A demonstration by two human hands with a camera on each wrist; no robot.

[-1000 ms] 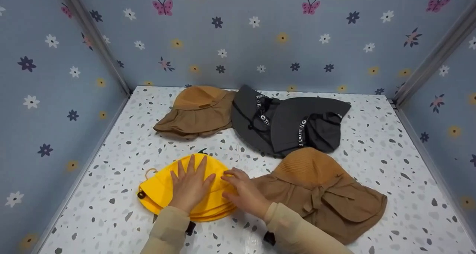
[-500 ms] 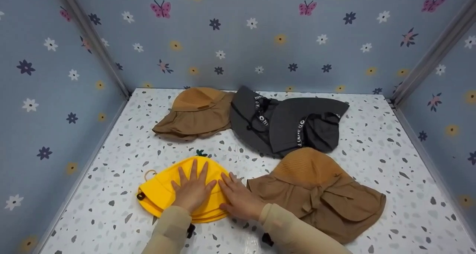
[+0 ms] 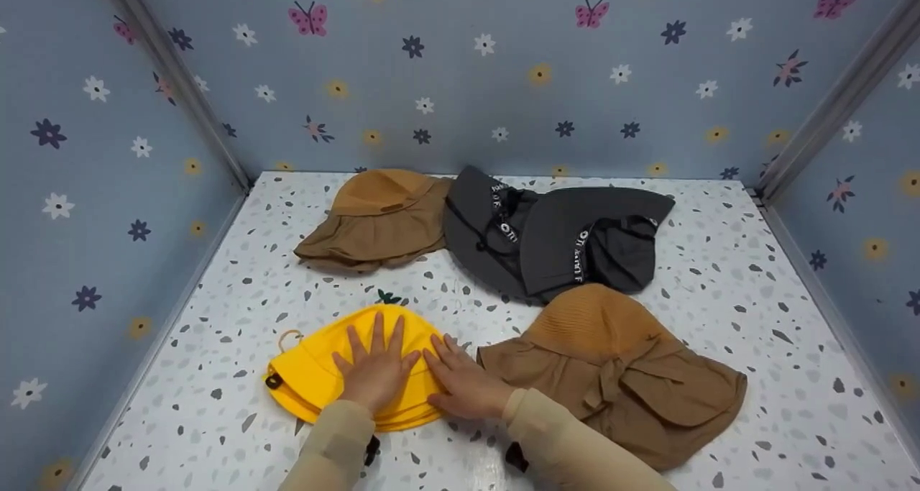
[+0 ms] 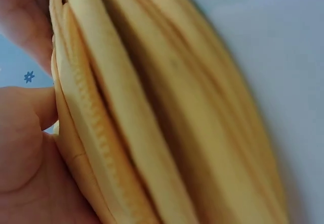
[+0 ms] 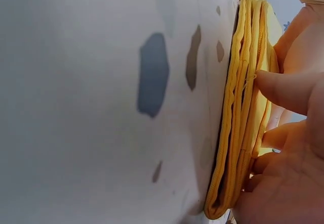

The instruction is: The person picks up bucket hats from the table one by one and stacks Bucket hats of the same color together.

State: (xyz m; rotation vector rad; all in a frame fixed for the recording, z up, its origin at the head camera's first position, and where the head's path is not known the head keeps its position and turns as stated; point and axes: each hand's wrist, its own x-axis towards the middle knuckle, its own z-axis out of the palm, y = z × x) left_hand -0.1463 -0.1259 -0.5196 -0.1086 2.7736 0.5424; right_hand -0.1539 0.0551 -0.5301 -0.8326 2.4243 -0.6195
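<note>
The yellow hat lies folded flat on the near side of the bench, left of the middle in my head view. Its near edge shows several layers, and I cannot tell whether that is one hat or more stacked together. A thin tan loop sticks out at its upper left, a black toggle sits at its left corner, and a green leaf-shaped piece lies just beyond its top.

I have the left grip laid on top of the hat, its fingers spread wide and pinching nothing. The right grip rests against the hat's right side with fingers straight; in my right wrist view the thumb touches the layered edge. My left wrist view is filled mostly by the folds of the cloth, partly blurred.

Beige sleeves cover both forearms. Just right of the right grip, a brown hat lies with its ribbed tan crown away from me and its wide brim toward me, a tie knotted at the middle. Beyond it are two dark grey hats with lettered bands, the right one overlapping the left one. Beside those, at the far left, lies a second brown hat.

Blue panels printed with flowers and butterflies enclose the speckled white bench at the back and both sides.
</note>
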